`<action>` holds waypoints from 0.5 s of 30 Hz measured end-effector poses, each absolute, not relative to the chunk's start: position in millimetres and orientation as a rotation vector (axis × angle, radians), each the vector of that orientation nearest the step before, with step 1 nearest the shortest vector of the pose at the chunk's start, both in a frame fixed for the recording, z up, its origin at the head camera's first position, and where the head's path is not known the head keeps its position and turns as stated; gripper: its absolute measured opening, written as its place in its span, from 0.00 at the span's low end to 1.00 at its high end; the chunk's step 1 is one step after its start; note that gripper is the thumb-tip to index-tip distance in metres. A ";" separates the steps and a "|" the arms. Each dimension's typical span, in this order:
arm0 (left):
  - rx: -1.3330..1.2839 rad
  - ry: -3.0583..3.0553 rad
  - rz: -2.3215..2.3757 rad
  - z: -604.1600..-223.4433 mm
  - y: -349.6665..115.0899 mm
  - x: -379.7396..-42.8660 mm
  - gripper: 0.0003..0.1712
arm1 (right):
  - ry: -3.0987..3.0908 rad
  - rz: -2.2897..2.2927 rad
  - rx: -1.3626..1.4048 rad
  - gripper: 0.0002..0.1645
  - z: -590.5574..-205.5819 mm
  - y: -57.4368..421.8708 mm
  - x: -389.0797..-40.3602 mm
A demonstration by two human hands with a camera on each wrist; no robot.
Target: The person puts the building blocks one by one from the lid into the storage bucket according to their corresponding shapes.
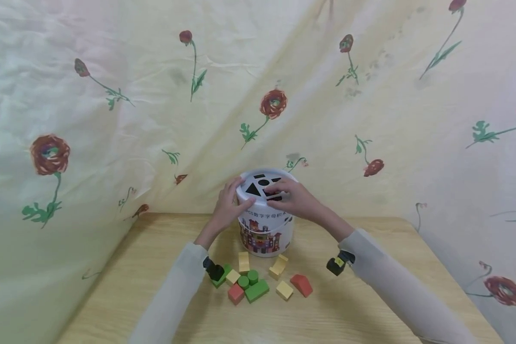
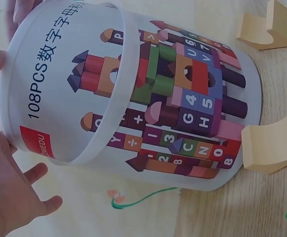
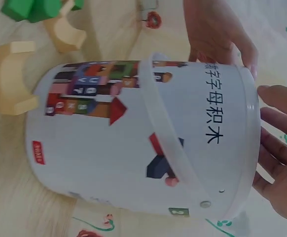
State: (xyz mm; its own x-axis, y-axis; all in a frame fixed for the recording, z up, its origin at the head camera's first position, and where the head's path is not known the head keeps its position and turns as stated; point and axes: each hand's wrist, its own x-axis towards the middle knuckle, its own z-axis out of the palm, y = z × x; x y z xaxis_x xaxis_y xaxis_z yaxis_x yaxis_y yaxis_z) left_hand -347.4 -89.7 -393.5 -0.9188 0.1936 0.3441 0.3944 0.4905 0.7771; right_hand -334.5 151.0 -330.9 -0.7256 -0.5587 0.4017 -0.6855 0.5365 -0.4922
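A white bucket (image 1: 266, 234) with a printed picture of toy blocks stands upright. Dark shaped holes show in its white lid (image 1: 242, 190). My left hand (image 1: 228, 208) rests against the left side of the lid's rim, thumb toward the front and some fingers spread free in the left wrist view. Over the right part of the lid, my right hand (image 1: 298, 198) has its bent fingers and thumb at the holes. Its fingertips are partly hidden, so I cannot tell whether a block is between them. A pale handle (image 2: 116, 94) crosses the bucket's front.
Before the bucket lie loose blocks: green cylinders (image 1: 252, 276), a green block (image 1: 257, 290), a red block (image 1: 236, 294), a red curved piece (image 1: 301, 285), a yellow arch (image 1: 278, 266) and a small yellow block (image 1: 284, 290). Behind the wooden table (image 1: 339, 306) hangs a flowered cloth (image 1: 155, 119).
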 end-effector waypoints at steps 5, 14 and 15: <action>-0.505 -2.509 -1.407 -393.8 -89.1 -347.9 0.46 | -2.463 0.888 1.042 0.22 -342.9 161.3 -318.1; -0.521 -2.502 -1.422 -395.2 -88.4 -348.0 0.46 | -2.297 0.912 0.987 0.27 -372.3 181.4 -296.1; -0.522 -2.501 -1.422 -395.2 -88.7 -348.0 0.46 | -2.280 0.920 0.986 0.27 -375.1 183.0 -294.5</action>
